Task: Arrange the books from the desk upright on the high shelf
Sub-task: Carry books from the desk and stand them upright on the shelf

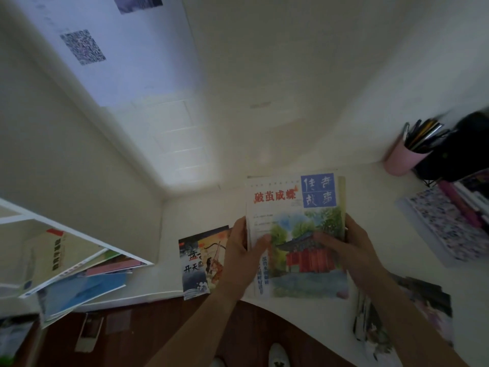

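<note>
Both hands clasp a white paperback with a painted red pavilion cover [296, 234] over the white bench [317, 319]. The left hand [242, 256] grips its left edge, the right hand [349, 250] its right edge, thumbs across the cover.

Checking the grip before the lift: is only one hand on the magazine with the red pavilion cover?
No, both the left hand and the right hand hold the magazine, one at each side edge.

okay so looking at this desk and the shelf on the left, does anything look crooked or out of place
Yes. On the white shelf at the left, the books lean and fan out rather than standing upright, and a blue one juts past the shelf edge. Both hands, left and right, hold a magazine squarely.
</note>
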A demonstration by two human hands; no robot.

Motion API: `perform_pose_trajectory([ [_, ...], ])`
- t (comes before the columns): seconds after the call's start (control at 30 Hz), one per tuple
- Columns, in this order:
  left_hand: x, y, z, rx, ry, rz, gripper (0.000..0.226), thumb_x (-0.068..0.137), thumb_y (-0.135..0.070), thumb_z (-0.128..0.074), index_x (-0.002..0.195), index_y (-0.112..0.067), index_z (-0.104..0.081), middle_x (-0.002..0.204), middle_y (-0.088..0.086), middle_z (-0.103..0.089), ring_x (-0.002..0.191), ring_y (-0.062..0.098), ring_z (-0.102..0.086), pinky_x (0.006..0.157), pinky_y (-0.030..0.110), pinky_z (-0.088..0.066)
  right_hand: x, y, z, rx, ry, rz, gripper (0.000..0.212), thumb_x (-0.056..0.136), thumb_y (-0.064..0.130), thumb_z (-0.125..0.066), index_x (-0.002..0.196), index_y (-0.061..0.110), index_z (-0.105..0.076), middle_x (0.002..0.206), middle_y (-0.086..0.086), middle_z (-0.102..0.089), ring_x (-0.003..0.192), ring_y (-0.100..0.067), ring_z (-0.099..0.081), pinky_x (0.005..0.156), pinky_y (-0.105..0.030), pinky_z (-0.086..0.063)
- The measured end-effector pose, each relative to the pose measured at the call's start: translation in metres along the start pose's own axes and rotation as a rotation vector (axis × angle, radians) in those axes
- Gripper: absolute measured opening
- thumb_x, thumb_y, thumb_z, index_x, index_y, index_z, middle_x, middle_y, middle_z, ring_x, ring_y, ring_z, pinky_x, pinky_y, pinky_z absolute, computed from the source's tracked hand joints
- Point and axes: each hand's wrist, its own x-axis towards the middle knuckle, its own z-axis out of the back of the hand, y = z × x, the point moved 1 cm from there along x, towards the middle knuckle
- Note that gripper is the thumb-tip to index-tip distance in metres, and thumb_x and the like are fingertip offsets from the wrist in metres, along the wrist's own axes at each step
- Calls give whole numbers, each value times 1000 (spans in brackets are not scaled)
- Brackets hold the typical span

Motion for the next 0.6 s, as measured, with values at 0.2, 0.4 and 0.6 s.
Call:
perform_pose_trajectory([
  [0.2,0,8,-11,-155,101,64,46,95,4,-65,134,-20,-57,127,-1,-70,122,19,-65,99,37,-57,-7,0,5,26,3,62,49,81,-18,-69,116,16,-68,100,10,-79,94,-11,-75,71,-24,-60],
  [0.4,5,22,-19,-211,140,180,51,89,15,-62,135,-8,-61,124,5,-73,118,22,-68,91,31,-59,-10,-21,12,74,-22,-19,54,79,-29,-55,108,14,-67,92,11,-79,86,-11,-76,66,-28,-63],
  [0.6,9,30,-25,-174,79,182,53,80,25,-63,127,1,-66,113,9,-77,106,23,-74,86,35,-62,-6,-49,14,80,-58,-51,59,72,-31,-52,108,12,-70,97,3,-80,93,-20,-76,70,-32,-63],
])
